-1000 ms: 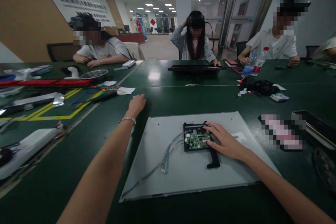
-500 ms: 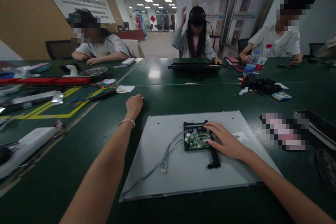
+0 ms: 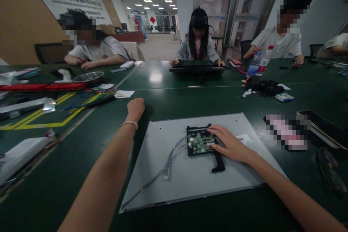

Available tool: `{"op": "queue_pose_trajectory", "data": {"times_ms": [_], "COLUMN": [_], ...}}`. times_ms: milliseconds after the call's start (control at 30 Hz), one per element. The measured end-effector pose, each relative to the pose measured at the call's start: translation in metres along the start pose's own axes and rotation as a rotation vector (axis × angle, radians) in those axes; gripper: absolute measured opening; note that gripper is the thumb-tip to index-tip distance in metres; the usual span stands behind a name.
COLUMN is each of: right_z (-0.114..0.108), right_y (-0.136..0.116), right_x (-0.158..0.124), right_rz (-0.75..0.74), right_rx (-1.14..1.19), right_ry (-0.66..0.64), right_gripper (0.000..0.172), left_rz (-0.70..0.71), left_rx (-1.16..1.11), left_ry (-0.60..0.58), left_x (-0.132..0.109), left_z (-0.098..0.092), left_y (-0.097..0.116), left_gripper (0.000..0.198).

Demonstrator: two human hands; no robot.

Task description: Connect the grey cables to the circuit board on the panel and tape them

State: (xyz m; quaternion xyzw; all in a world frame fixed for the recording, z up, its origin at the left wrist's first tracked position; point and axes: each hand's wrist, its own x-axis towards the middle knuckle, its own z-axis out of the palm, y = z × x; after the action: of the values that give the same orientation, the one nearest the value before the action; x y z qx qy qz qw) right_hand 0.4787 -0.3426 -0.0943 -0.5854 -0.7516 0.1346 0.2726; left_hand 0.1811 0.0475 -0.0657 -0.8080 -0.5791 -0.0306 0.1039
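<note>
A flat grey-white display panel lies on the table in front of me. On it sits a black plastic bracket that carries a green circuit board. My right hand holds the bracket's right side, its fingers at the top edge and its thumb by the board's right end. Grey-blue cables with small white plugs run left from the board across the panel. Beyond the panel's left far corner, my left hand rests closed on the table; whatever may be inside it is hidden.
Phones lie to the right, and two bottles stand near a black cable bundle. Tools, wires and a red bar fill the left side. A co-worker opposite holds a black monitor; other people sit at both sides.
My view has shifted slightly to the right. My left fist and right hand keep their places. The co-worker opposite has lowered a raised hand to the black monitor.
</note>
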Motion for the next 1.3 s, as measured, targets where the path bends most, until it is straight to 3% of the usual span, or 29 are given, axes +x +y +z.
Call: {"op": "queue_pose_trajectory", "data": {"times_ms": [100, 500, 767, 1300], "right_z": [0.0, 0.001, 0.001, -0.001], "right_y": [0.001, 0.003, 0.003, 0.001], "right_x": [0.0, 0.001, 0.003, 0.002], "right_rz": [-0.007, -0.016, -0.017, -0.015], "right_rx": [-0.003, -0.002, -0.023, -0.006], "right_ry": [0.002, 0.016, 0.009, 0.008], "right_gripper": [0.053, 0.052, 0.053, 0.052], "left_rz": [0.026, 0.025, 0.06, 0.066], "left_rx": [0.102, 0.135, 0.139, 0.179], "left_ry": [0.022, 0.012, 0.022, 0.027], "left_x": [0.002, 0.016, 0.015, 0.0], "left_z": [-0.001, 0.005, 0.012, 0.006], "left_y": [0.003, -0.002, 0.003, 0.009], "left_gripper": [0.036, 0.031, 0.034, 0.037]}}
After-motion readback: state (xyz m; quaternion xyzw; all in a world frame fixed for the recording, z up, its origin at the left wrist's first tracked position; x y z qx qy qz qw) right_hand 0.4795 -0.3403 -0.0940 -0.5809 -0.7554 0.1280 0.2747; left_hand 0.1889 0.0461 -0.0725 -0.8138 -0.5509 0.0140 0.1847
